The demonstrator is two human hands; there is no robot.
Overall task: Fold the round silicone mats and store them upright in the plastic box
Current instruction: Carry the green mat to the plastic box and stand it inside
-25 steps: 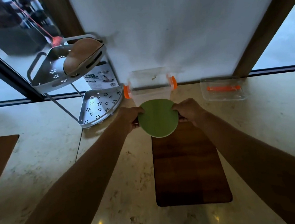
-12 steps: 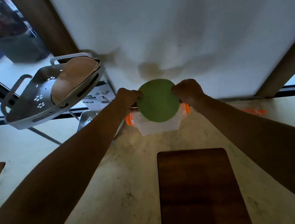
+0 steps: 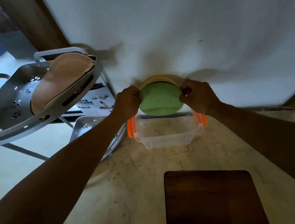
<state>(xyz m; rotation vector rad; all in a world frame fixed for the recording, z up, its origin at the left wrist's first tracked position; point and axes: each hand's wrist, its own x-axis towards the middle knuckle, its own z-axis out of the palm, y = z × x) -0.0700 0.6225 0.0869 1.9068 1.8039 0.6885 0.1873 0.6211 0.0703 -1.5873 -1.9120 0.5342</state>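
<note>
A stack of round silicone mats hangs in the air, the green mat [image 3: 160,100] facing me and yellowish mat edges [image 3: 158,79] showing behind its top. My left hand [image 3: 128,101] grips the stack's left edge and my right hand [image 3: 197,94] grips its right edge. The stack bends slightly between them. Its lower edge is just above the far rim of the clear plastic box [image 3: 168,136], which stands open on the counter with orange latches [image 3: 130,129] on both sides. The box looks empty.
A dark wooden board [image 3: 211,198] lies on the marble counter in front of the box. A grey two-tier corner rack [image 3: 37,110] stands to the left, holding a tan pad [image 3: 61,79]. A white wall is right behind the box.
Both hands carried the mats from above the wooden board away from me to over the box. The stack is now bent more, and yellowish mats show behind the green one.
</note>
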